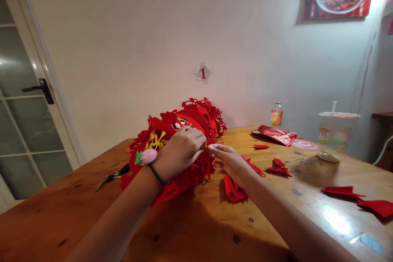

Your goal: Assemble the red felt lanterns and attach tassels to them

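A large red felt lantern with cut-out edges, gold lettering and small cartoon figures lies on the wooden table. My left hand rests over its near side, fingers curled and closed on part of the red felt; a black band with a pink and green ornament circles the wrist. Just to the right, my right hand pinches a small bit of red at the lantern's edge between thumb and forefinger. The fingertips of both hands nearly meet. Folded red felt pieces lie beside and partly under my right forearm.
Pliers lie left of the lantern. To the right are more red pieces, a red packet, a small orange bottle, a pile of small metal pieces and a plastic cup with a straw. A wall stands behind the table.
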Demonstrator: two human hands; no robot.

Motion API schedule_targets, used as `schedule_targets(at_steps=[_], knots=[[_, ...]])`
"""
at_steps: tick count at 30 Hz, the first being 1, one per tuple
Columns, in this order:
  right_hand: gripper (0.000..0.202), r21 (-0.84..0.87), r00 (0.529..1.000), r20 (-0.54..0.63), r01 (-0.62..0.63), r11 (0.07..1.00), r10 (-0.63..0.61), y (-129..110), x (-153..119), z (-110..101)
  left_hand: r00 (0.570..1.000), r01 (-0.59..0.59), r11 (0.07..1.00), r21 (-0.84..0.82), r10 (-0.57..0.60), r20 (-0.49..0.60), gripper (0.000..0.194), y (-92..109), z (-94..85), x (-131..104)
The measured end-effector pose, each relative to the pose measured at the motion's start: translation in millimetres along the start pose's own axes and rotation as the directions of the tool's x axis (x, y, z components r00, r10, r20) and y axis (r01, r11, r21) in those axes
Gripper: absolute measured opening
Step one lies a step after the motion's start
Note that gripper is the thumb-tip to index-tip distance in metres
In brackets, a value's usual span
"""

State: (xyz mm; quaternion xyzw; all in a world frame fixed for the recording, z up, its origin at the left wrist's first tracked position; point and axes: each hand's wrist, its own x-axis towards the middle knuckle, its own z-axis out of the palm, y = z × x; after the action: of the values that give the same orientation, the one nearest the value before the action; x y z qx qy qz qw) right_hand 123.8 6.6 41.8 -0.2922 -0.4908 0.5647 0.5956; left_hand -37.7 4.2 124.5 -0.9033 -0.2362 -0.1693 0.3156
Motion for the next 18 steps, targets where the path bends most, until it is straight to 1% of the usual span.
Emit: schedule_targets(at_steps=[4, 9, 11, 13, 15, 18], knots=[[0.028, -0.040, 1.000, -0.010, 0.023, 0.999, -0.023, -1.1, -0.7, 0.2, 1.000, -0.001, 1.000, 0.010, 0.001, -0.018, 0.004, -1.8, 2.2, -0.5], [0.030, -0.267, 0.999, -0.034, 0.001, 0.964, -0.010, -2.8, -1.6, 5.8, 1.000, 0.012, 1.000, 0.020, -0.012, -0.011, 0.004, -3.9, 3.1, -1.0], [0.027, -0.339, 0.998, -0.036, 0.041, 0.940, -0.056, -0.7, 0.7, 7.3, 1.000, 0.013, 1.000, 0.012, -0.013, -0.012, 0.004, -4.0, 2.4, -0.7], [0.023, -0.391, 0.991, -0.036, 0.106, 0.914, -0.131, 2.1, 3.7, 7.0, 1.000, 0.016, 1.000, 0.003, -0.016, -0.013, 0.004, -4.0, 1.2, -0.5], [0.019, -0.434, 0.978, -0.031, 0.173, 0.884, -0.207, 4.3, 5.9, 5.0, 1.000, 0.023, 1.000, -0.002, -0.023, -0.008, 0.004, -4.3, -0.4, -0.6], [0.017, -0.479, 0.958, -0.009, 0.248, 0.842, -0.287, 5.9, 7.0, 0.9, 0.999, 0.039, 0.999, -0.011, -0.039, 0.004, 0.006, -5.4, -2.6, -1.2]])
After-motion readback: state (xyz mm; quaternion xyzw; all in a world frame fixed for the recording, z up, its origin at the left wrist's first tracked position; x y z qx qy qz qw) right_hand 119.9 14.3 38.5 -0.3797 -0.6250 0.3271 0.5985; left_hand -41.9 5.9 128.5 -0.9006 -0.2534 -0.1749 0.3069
